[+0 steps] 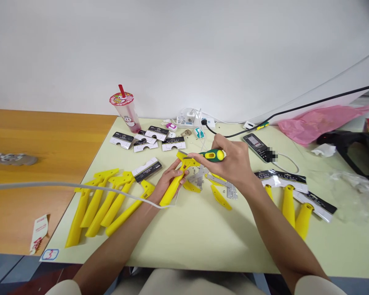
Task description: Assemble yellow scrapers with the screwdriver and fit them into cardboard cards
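Observation:
My left hand [169,177] is closed around a yellow plastic scraper [173,190], its wide head tilted up and away from me. My right hand [233,159] grips a screwdriver [213,155] with a green and yellow handle. The screwdriver's shaft points left and meets the scraper's head; fingers partly hide the tip. Just beyond and right of the scraper lie small metal plates [215,179] and loose yellow head pieces [220,198]. Several yellow scrapers [94,205] lie side by side left of my left arm. Yellow handles [288,205] lie right of my right forearm.
Black-and-white cards [147,169] are scattered at the back left and right. A drink cup [127,112] with a straw stands near the wall. Behind are a power strip [195,119] and a phone [256,146]. A pale cable [80,185] crosses the left foreground.

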Demonstrator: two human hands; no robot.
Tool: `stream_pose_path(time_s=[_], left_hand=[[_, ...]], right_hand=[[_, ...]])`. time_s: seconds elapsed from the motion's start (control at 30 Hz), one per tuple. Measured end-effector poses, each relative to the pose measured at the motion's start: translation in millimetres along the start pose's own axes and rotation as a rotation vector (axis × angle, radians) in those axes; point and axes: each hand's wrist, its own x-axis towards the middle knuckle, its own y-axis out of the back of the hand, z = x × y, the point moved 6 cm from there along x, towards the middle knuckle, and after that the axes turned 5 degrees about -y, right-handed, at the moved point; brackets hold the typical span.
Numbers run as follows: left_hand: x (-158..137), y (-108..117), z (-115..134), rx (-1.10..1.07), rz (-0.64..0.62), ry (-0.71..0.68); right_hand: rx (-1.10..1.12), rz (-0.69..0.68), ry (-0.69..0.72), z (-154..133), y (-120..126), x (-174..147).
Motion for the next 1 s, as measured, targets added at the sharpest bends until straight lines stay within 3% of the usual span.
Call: stream_pose_path(time_s=[0.13, 0.4, 0.6, 0.87, 1.0], left_hand=[[2, 6, -2, 0.037, -0.003, -0.004], [0, 6, 0, 0.060, 0.011, -0.034], [-1, 8, 3, 0.088, 0.065, -0.086], [-9, -5, 14, 0.163, 0.169, -0.158], [-11, -8, 16, 0.164, 0.194, -0.203]], right_hand=[[-0.066, 0.052, -0.051, 1, 0, -1], [-0.216, -0.011, -0.125, 0, -3, 0], [-0.287, 0.039, -0.212, 5, -4, -4], [-0.253, -0.118, -0.341, 12, -10, -4], [-0.032, -0.159, -0.307, 6, -11, -4]])
